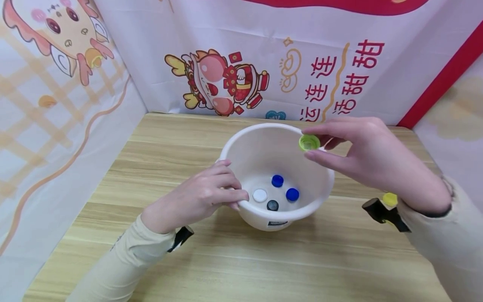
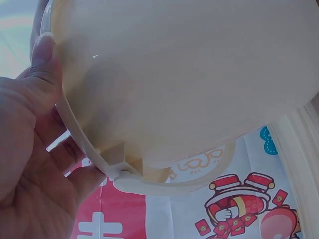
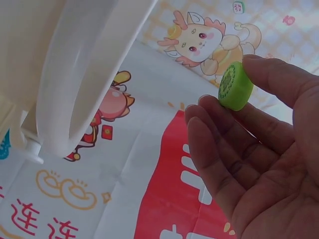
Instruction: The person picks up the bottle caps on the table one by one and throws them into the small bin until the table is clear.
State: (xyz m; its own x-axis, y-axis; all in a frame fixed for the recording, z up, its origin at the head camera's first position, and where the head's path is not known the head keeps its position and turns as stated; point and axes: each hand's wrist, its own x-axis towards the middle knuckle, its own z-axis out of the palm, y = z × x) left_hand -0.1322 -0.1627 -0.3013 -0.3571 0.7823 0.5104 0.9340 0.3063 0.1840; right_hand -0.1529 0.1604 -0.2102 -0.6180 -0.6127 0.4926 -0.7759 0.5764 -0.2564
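Observation:
A white plastic bucket (image 1: 241, 140) stands on the wooden table, its opening tipped toward the head camera. My left hand (image 1: 200, 195) grips the bucket's near left rim, thumb over the edge, as the left wrist view also shows. Between thumb and fingertips my right hand (image 1: 362, 151) pinches a light green bottle cap (image 1: 309, 143) above the far right rim. The right wrist view shows that green cap (image 3: 236, 87) from its printed side. On the bucket's floor lie two blue caps (image 1: 292, 194), a white cap (image 1: 259, 195) and a dark grey cap (image 1: 273, 205).
A yellow cap (image 1: 390, 199) lies on the wooden table (image 1: 241, 268) to the right, partly behind the right wrist's strap. Printed cloth walls (image 1: 143, 50) stand behind and at both sides of the table. The bucket's handle (image 2: 169, 188) hangs at its side.

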